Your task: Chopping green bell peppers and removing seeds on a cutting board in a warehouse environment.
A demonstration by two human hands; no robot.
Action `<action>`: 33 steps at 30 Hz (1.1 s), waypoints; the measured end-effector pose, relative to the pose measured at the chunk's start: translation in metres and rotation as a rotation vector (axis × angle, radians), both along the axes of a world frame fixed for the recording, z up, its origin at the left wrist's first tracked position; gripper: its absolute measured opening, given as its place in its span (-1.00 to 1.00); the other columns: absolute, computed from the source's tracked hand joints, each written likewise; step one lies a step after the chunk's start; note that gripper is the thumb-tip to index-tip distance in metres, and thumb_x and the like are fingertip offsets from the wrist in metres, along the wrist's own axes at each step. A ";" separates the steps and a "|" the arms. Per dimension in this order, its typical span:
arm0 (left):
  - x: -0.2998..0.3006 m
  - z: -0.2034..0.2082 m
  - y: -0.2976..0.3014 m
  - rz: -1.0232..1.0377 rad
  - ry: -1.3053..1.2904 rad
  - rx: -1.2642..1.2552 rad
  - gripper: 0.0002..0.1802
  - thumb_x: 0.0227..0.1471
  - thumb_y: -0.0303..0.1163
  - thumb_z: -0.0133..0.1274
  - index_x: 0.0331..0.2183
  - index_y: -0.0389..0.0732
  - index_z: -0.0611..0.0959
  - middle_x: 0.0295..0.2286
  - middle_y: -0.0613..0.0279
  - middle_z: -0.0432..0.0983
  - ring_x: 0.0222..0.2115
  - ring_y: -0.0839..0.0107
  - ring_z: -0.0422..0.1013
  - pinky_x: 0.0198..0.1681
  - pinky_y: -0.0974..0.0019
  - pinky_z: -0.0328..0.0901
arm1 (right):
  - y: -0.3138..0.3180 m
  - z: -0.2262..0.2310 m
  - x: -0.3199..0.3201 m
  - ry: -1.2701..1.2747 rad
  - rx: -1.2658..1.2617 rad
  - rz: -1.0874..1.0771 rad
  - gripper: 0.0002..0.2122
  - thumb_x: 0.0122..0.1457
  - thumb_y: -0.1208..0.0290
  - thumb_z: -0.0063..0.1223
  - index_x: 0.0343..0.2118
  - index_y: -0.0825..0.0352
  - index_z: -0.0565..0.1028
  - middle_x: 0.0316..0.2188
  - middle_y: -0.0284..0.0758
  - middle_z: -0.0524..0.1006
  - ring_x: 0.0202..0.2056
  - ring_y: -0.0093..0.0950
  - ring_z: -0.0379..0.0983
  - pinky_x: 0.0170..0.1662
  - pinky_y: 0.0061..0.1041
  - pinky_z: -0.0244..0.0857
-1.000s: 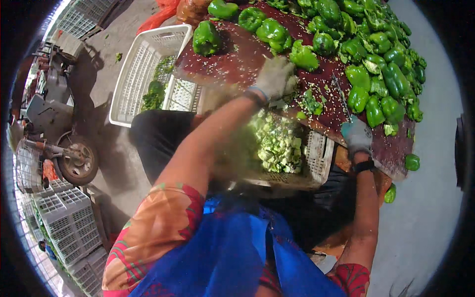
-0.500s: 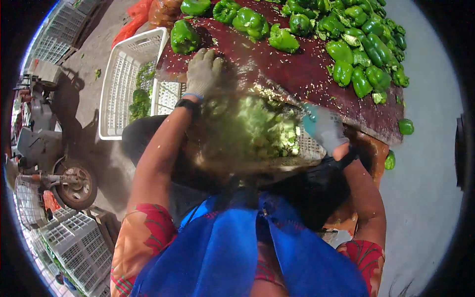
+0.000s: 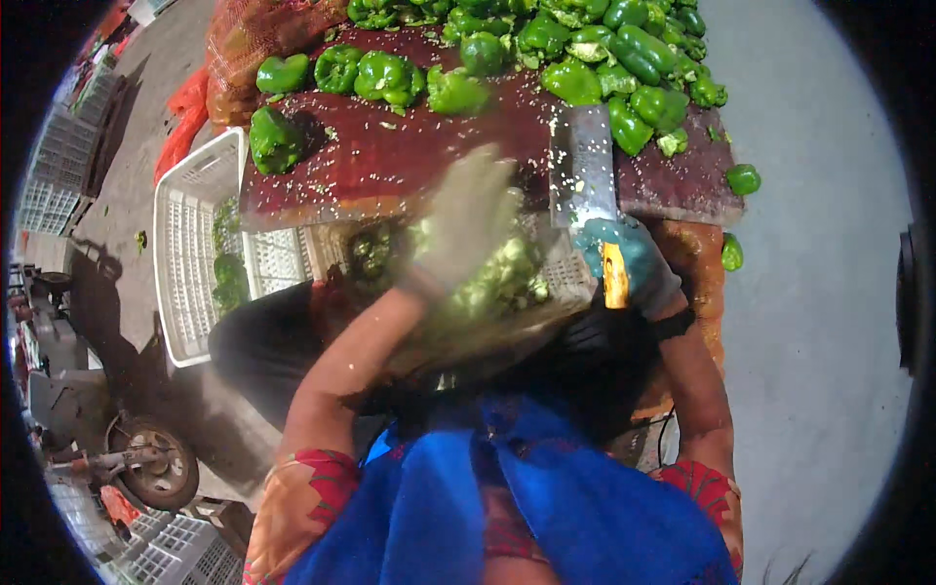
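My right hand (image 3: 634, 268), in a grey and teal glove, grips a cleaver (image 3: 583, 171) by its yellowish handle. The broad blade points away from me over the table edge, with pale seeds stuck to it. My left hand (image 3: 470, 219), in a pale glove, is blurred by motion above the crate on my lap, its fingers stretched out and nothing visible in them. Pale green pepper pieces (image 3: 512, 278) fill much of that crate (image 3: 570, 278). Whole green bell peppers (image 3: 390, 78) lie on the dark red tabletop (image 3: 419, 156) beyond my hands.
A white plastic basket (image 3: 185, 292) with some green pieces stands at the left. An orange mesh sack (image 3: 234, 68) is behind it. One bell pepper (image 3: 743, 178) sits at the table's right edge. A wheeled vehicle (image 3: 151, 463) and stacked crates (image 3: 185, 551) are at far left.
My left hand has moved right, off the table edge to above the crate. The cleaver has swung to point straight away from me, its blade and handle now plainly visible. The view has shifted.
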State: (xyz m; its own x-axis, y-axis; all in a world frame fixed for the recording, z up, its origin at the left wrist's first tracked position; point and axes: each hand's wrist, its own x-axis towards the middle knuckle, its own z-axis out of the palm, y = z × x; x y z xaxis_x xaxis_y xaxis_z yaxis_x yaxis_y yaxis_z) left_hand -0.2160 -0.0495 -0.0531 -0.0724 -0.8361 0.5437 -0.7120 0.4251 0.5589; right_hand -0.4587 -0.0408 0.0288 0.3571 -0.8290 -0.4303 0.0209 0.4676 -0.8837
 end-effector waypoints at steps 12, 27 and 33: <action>-0.047 0.059 0.057 -0.532 0.174 0.011 -0.38 0.07 -0.21 -0.02 0.09 -0.37 0.33 0.11 -0.24 0.17 0.15 -0.15 0.13 0.23 -0.03 0.04 | 0.032 -0.015 -0.008 -0.274 -0.361 0.392 -0.63 0.15 0.22 0.04 -0.03 0.29 0.40 -0.08 -0.29 0.46 0.00 -0.36 0.36 0.05 -0.36 0.26; 0.038 0.018 0.043 0.121 -0.037 0.464 -0.59 0.17 -0.16 -0.04 -0.06 -0.21 0.58 -0.17 -0.15 0.51 -0.15 -0.06 0.45 -0.05 0.08 0.34 | 0.069 -0.011 -0.066 0.117 0.063 0.224 -0.83 0.20 0.32 -0.03 -0.34 0.32 0.50 -0.53 -0.37 0.51 -0.56 -0.60 0.43 -0.51 -0.61 0.34; 0.047 -0.023 -0.020 0.210 -0.225 0.145 -0.45 0.12 -0.10 0.01 0.07 -0.19 0.46 0.09 -0.14 0.28 0.09 -0.12 0.21 0.18 -0.06 0.08 | 0.005 -0.088 -0.065 -0.863 0.246 -0.520 -0.83 0.24 0.31 -0.03 -0.26 0.29 0.50 -0.35 -0.39 0.54 -0.36 -0.51 0.48 -0.30 -0.53 0.43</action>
